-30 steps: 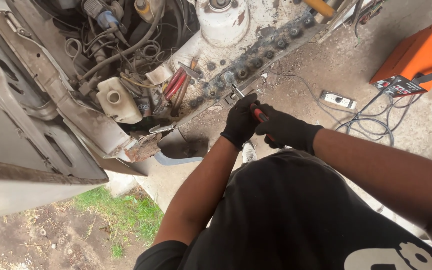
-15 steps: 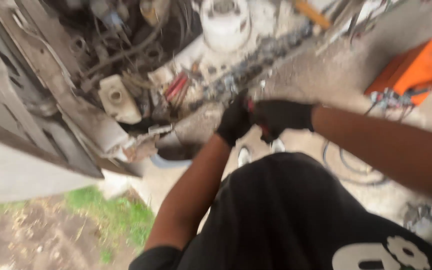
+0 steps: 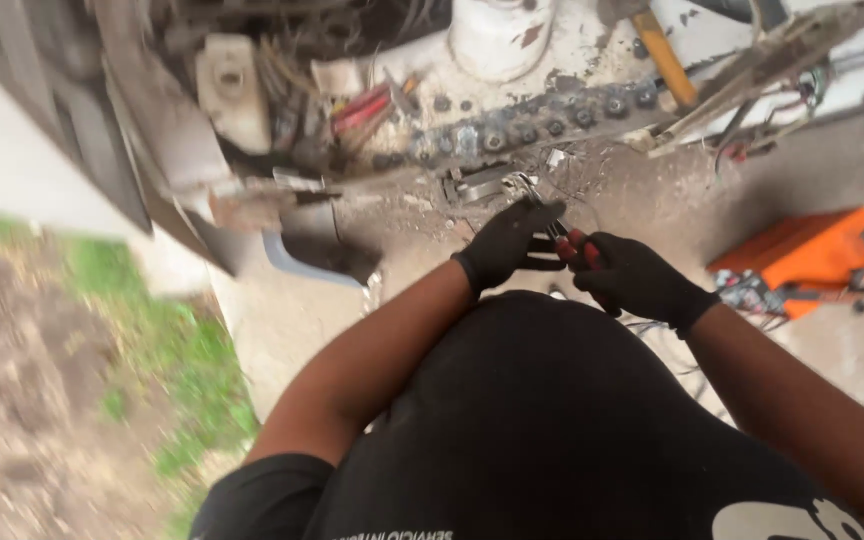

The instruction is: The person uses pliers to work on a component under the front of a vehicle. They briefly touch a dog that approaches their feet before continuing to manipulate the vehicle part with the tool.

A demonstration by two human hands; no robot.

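Note:
Both my hands wear black gloves and meet in front of my black shirt. My right hand (image 3: pixel 634 278) is closed around the red-handled pliers (image 3: pixel 564 243). My left hand (image 3: pixel 504 243) pinches something small and metallic at the pliers' jaws; what it is cannot be made out. Just beyond the hands lies a metal bracket (image 3: pixel 480 184) on the dirty concrete, below a row of bolts (image 3: pixel 522 128) on the white vehicle body.
An open engine bay with a white fluid reservoir (image 3: pixel 228 88), red tools (image 3: pixel 360 108) and wiring fills the top left. An orange machine (image 3: pixel 808 254) with cables sits on the concrete at right. A wooden handle (image 3: pixel 664 58) leans above. Grass and soil lie at left.
The view has swung, so the engine bay sits higher and the orange machine lower right. My hands stay together on the pliers, now a little away from the bolt row.

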